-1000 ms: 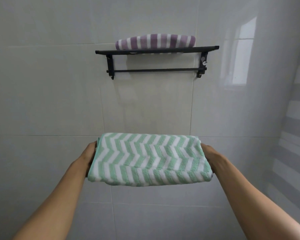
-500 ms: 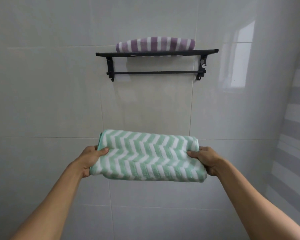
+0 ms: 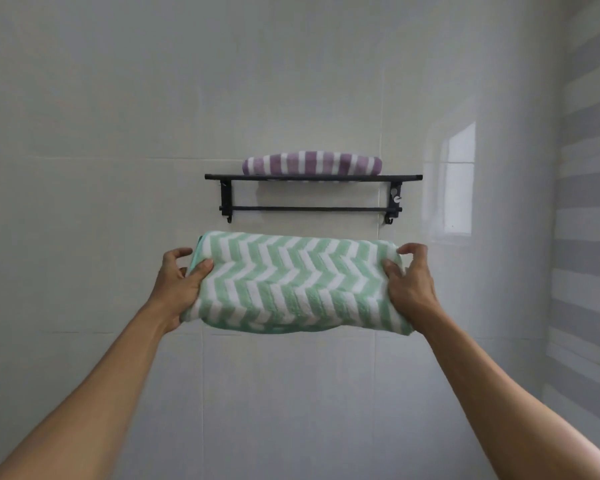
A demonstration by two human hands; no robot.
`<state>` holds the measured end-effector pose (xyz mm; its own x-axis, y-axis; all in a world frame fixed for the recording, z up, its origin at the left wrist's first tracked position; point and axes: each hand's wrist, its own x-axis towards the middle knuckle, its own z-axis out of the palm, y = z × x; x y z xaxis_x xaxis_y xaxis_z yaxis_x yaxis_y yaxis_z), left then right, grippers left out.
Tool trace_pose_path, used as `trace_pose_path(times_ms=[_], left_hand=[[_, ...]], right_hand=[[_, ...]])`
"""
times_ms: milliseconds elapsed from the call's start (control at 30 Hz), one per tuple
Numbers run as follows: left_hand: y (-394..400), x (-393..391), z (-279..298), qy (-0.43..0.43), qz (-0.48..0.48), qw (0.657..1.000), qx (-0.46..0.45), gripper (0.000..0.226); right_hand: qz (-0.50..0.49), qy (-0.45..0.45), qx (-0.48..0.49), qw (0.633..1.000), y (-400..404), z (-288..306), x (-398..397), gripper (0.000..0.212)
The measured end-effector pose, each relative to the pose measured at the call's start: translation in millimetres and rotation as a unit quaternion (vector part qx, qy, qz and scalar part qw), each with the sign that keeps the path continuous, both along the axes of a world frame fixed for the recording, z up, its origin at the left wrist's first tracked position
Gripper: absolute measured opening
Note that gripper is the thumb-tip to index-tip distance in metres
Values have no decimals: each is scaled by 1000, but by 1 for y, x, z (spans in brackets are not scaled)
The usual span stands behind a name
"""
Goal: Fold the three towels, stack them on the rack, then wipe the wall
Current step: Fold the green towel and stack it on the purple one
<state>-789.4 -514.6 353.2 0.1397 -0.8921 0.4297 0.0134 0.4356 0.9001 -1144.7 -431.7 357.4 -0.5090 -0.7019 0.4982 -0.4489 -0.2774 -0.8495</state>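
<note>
Holding folded green towel [image 3: 297,284] by both short ends, just below rack [image 3: 313,177]; purple towel [image 3: 311,163] already on top shelf. Left hand [image 3: 177,284] & right hand [image 3: 411,284] each pinch an end, thumbs on top. Soft, light, sags mid-span w/o support; likely best gripped at ends, kept level.

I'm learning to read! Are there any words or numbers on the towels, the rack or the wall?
None: no words, numbers or labels can be read anywhere.
Green towel: only green and white zigzags.
Purple towel: only purple and white stripes.
Black rack: plain, no brand showing.
Tiled wall: bare, with just a window's reflection.
</note>
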Motion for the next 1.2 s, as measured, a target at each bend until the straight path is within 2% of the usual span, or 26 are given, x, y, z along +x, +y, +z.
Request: trace_pose_path(times_ms=[67, 367, 500, 633, 1000, 1200], left_hand=[[1, 5, 23, -10, -2, 1000, -24, 47], [-6, 20, 104, -24, -38, 995, -94, 34], [-23, 18, 140, -6, -30, 995, -99, 38], [-47, 13, 173, 4, -31, 996, -89, 39], [-140, -35, 271, 18, -16, 991, -131, 29], [-209, -66, 349, -8, -14, 991, -134, 28]], right_hand=[[-8, 21, -25, 999, 5, 24, 7, 8], [-13, 10, -89, 996, 21, 102, 24, 37], [76, -54, -100, 991, 21, 137, 23, 34], [118, -45, -90, 988, 8, 163, 15, 44], [115, -74, -185, 973, -108, 257, -36, 38], [148, -92, -133, 976, -198, 333, -86, 31]])
